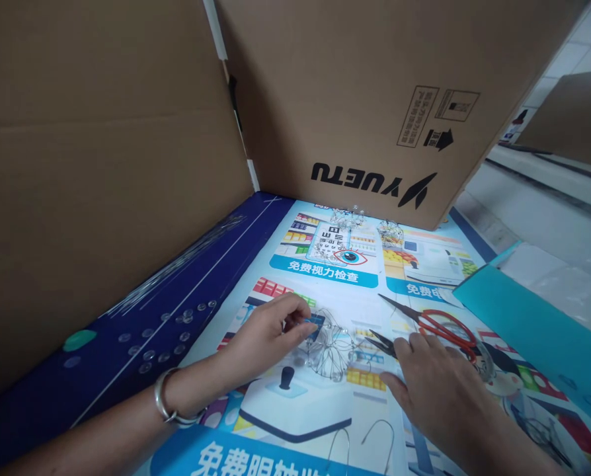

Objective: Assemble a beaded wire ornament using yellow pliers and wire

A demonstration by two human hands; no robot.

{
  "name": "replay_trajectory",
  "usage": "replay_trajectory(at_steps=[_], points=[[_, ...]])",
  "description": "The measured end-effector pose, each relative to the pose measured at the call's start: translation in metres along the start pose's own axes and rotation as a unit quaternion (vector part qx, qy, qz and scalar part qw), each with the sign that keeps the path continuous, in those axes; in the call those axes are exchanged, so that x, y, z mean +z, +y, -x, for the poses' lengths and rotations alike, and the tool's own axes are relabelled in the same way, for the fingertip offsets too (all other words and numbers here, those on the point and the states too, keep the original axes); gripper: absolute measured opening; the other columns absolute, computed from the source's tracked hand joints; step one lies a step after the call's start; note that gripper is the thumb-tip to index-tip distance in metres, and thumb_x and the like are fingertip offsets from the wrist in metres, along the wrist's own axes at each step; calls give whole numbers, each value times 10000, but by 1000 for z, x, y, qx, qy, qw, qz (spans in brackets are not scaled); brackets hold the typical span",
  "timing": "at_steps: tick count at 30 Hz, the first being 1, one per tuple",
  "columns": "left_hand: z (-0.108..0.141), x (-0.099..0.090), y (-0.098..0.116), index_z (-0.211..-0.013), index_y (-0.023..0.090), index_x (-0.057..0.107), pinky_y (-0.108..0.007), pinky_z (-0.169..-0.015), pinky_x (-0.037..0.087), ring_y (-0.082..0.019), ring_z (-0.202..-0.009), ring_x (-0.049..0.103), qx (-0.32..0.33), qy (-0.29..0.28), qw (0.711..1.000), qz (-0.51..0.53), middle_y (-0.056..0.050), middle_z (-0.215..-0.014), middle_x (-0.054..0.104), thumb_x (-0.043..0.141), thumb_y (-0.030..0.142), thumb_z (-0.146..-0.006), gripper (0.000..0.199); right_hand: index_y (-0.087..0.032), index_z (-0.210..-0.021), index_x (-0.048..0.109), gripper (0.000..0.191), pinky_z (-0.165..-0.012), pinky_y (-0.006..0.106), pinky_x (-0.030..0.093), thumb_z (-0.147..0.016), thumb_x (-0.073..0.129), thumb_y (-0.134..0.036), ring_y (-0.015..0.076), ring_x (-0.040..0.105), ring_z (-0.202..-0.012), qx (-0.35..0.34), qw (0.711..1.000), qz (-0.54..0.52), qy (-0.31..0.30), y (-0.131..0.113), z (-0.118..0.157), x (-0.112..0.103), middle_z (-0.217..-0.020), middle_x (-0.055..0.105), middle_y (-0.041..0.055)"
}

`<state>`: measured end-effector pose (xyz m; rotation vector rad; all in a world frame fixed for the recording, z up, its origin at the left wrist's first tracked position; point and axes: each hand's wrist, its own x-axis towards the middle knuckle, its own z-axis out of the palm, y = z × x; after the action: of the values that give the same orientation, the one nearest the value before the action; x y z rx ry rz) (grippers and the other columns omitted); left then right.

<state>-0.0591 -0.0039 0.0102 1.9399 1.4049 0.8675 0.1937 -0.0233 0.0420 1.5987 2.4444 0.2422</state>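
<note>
Two bare hands around one fiddly wire piece (330, 347), which sits mid-table, just right of the left hand's fingertips. Left hand (275, 327): fingers curled, thumb and index close together at the piece's edge, but I can't tell if they're actually pinching a wire. Right hand (434, 377) is draped over the handles of some dark-nosed pliers (382, 344), thumb sticking out to the side; can't tell how firm that hold is. The nose points toward the wire piece without touching it.

Handling-wise, I'd steady it lightly from the rim, since those thin loops look easy to squash, and bring the plier tips to one wire at a time. I'd also watch the red-handled scissors (441, 324) right beside that right hand.

Table's got a printed cover (369, 304), busy enough that thin wire nearly vanishes on it. Clear beads (176, 330) are scattered along the dark left edge, with loose wires (176, 264) farther up. Cardboard panels (355, 86) wall off the left and far edges; a teal box (528, 324) sits at the right, pale tiles (578, 53) beyond.
</note>
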Motion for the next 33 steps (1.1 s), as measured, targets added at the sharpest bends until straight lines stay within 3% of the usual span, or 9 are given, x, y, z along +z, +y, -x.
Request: replay_trajectory(at_steps=[7,13,16,19,25,33], points=[[0,4,-2,-804,164,533,-217,-565,384,-115,-654,489,2,-14,999,34,0,-742,550,520,235,-818,73,-164,-860,619,277,-700,463,403,-786,477,-390,322,518,-845,-31,999,-8,36,-1,0,4,-819,577,142],[-1,4,2,-760,160,552,-216,-571,377,-111,-645,497,-14,-31,999,33,8,-714,557,505,203,-819,87,-176,-855,633,193,-695,422,415,-791,467,-250,277,534,-808,-72,995,-35,58,-1,1,0,-826,595,118],[-1,3,4,-741,158,555,-212,-561,370,-109,-634,494,-24,-38,998,36,13,-688,552,495,206,-821,111,-184,-899,637,240,-708,387,423,-817,411,-183,256,547,-834,-95,989,-73,88,-5,0,-2,-864,611,114],[-1,2,5,-730,156,556,-206,-544,362,-106,-618,483,-26,-40,998,40,16,-666,543,489,214,-822,128,-200,-990,620,279,-733,363,437,-859,375,-231,234,562,-862,-78,980,-154,101,-11,-2,0,-918,624,97],[-1,4,2,-743,157,563,-204,-540,365,-105,-614,477,-26,-41,998,48,15,-662,542,486,210,-819,121,-224,-1077,574,322,-735,357,453,-879,362,-364,232,575,-922,-19,964,-262,43,-23,-6,9,-1019,623,77],[-1,4,1,-736,158,548,-217,-575,381,-106,-643,492,-19,-31,997,61,8,-696,541,490,171,-809,94,-234,-783,548,229,-625,280,390,-882,363,-326,180,562,-759,-8,946,-324,-7,-28,-11,7,-811,614,9]])
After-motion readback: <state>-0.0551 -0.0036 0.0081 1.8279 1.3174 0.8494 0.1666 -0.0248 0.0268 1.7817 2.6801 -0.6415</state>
